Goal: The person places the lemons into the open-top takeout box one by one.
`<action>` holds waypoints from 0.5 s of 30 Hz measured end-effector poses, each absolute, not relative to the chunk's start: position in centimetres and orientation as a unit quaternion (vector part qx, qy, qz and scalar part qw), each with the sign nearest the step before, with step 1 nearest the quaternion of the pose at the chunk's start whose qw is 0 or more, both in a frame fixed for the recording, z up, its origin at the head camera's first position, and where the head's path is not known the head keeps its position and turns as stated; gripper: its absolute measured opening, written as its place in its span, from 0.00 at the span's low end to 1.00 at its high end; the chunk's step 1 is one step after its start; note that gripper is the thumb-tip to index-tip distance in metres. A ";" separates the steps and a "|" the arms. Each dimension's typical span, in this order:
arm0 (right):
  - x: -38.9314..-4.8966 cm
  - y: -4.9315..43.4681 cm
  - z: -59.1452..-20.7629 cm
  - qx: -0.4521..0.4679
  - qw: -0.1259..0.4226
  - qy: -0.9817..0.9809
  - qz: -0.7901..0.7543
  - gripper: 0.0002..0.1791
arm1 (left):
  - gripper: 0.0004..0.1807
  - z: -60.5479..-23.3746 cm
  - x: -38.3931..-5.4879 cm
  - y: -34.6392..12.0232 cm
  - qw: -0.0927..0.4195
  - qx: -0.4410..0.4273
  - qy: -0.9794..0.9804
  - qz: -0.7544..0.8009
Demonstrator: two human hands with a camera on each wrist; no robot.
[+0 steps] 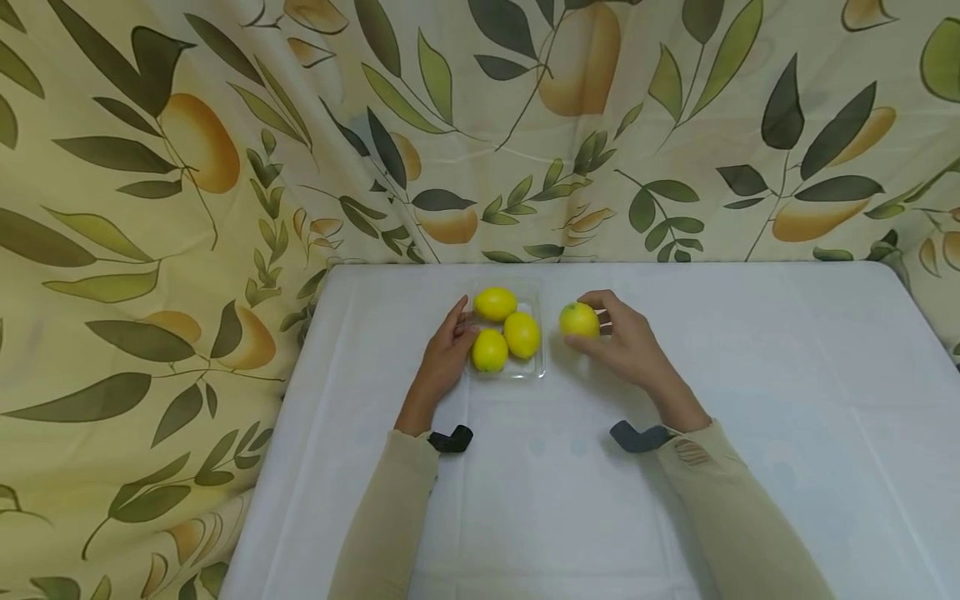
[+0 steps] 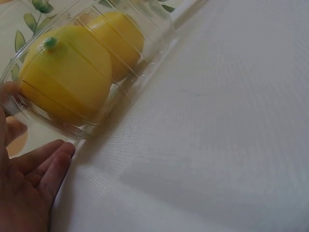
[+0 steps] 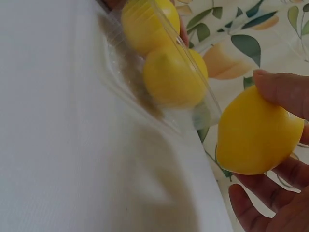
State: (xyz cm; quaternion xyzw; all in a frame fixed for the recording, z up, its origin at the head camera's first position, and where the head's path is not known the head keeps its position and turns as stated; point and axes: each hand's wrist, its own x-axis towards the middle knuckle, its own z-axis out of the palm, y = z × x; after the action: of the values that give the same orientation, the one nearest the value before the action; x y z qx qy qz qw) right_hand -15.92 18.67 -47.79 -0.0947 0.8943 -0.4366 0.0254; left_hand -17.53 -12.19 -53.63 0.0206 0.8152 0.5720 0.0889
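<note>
A clear plastic container [image 1: 531, 372] stands toward the back of the table with three yellow lemons in it: a rear lemon [image 1: 495, 304], a right lemon [image 1: 522, 335] and a front lemon [image 1: 490, 350]. My left hand [image 1: 444, 354] is at the container's left side and holds its rim, thumb over the edge; in the left wrist view other fingers [image 2: 55, 176] extend beside the near corner. Just right of the container, my right hand [image 1: 628, 342] grips a fourth lemon [image 1: 580, 320] between thumb and fingers. The right wrist view shows this held lemon [image 3: 258, 133] close up, raised above the cloth.
A white cloth [image 1: 540, 517] covers the table. Behind and to the left hangs a curtain [image 1: 360, 192] printed with leaves and fruit. Dark wrist mounts [image 1: 452, 439] project inward from both sleeves.
</note>
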 end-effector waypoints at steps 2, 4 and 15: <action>-16.2 18.2 -47.7 -0.089 0.023 0.893 -0.441 0.35 | 0.32 -53.6 -17.5 -12.2 0.089 0.020 0.816 0.571; -16.5 17.8 -47.6 -0.082 0.020 0.892 -0.444 0.35 | 0.32 -53.6 -17.6 -12.2 0.089 0.019 0.816 0.571; -18.1 15.5 -46.8 -0.091 -0.018 0.880 -0.466 0.37 | 0.33 -53.5 -17.6 -12.1 0.093 0.013 0.817 0.569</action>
State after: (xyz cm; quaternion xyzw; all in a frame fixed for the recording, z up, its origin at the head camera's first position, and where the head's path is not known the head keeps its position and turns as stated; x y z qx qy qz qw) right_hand -18.08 15.55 -46.83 -0.0910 0.8801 -0.4656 -0.0183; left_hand -17.55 -12.14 -53.50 0.0131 0.8172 0.5687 0.0930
